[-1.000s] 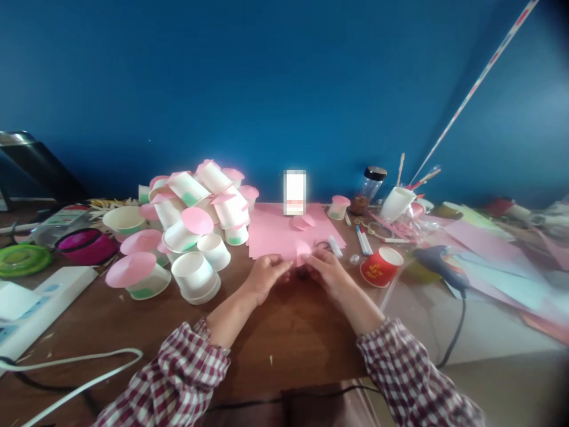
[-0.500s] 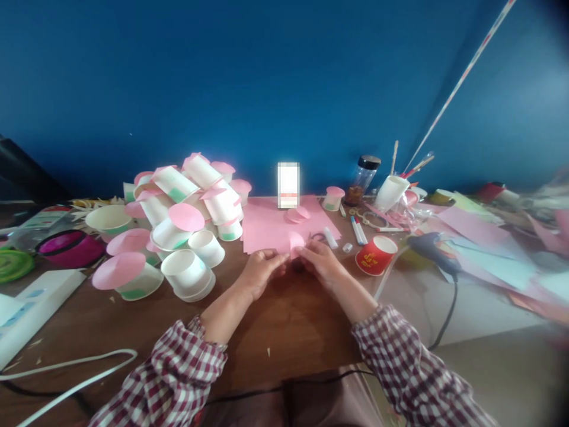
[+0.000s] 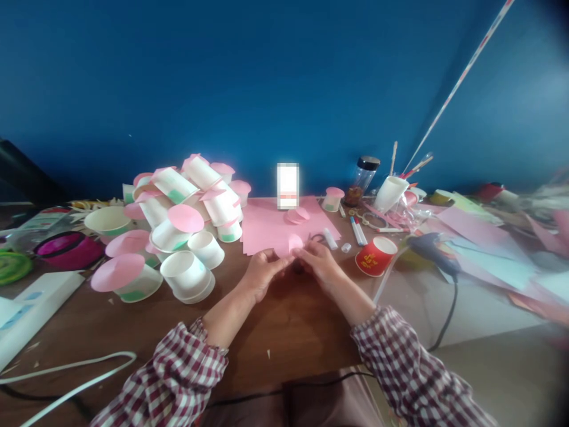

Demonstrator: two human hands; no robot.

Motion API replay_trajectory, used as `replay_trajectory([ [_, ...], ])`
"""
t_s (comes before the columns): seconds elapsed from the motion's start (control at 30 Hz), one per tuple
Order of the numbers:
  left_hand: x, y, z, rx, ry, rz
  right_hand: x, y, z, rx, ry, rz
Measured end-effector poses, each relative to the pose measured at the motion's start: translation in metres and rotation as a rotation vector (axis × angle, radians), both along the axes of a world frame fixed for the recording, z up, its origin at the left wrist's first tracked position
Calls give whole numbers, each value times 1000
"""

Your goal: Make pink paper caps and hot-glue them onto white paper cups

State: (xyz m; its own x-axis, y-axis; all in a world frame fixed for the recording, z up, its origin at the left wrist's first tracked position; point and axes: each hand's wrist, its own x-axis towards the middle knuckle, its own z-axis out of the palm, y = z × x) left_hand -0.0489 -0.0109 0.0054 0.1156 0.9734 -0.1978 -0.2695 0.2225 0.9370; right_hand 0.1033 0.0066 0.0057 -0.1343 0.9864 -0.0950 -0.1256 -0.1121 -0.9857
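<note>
Between my two hands is a small pink paper disc (image 3: 294,244), held up just in front of the pink paper sheets (image 3: 264,228). My left hand (image 3: 265,271) pinches its lower left edge between thumb and fingers. On the other side, my right hand (image 3: 318,261) grips the lower right edge, thumb and fingertips together. The two thumbs nearly meet at the disc's bottom. More pink discs (image 3: 297,216) lie on the sheets behind. Partly hidden by my right hand are scissors (image 3: 317,237), beside a white glue stick (image 3: 330,238).
On the left, paper cups (image 3: 182,271) are heaped, many with pink discs attached. A red cup (image 3: 377,256), markers (image 3: 357,230), a lidded jar (image 3: 362,178) and a glue gun (image 3: 431,251) stand or lie at right. A white power strip (image 3: 40,305) sits far left.
The pink disc has turned slightly and shifted a little left between my fingers. My right hand has moved a touch left. The surrounding things have stayed put.
</note>
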Motion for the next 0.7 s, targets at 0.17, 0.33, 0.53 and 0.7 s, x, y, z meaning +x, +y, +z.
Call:
replay_trajectory([
  [0.17, 0, 1, 0, -28, 9, 50, -2, -5, 6, 15, -10, 39],
  [0.33, -3, 1, 4, -88, -65, 21, -2, -9, 12, 26, -26, 135],
  [0.53, -3, -1, 6, -75, -104, -34, -1, -9, 9, 53, -29, 137],
  [0.7, -2, 0, 4, -74, -134, 39, -2, -11, 9, 58, -35, 190],
])
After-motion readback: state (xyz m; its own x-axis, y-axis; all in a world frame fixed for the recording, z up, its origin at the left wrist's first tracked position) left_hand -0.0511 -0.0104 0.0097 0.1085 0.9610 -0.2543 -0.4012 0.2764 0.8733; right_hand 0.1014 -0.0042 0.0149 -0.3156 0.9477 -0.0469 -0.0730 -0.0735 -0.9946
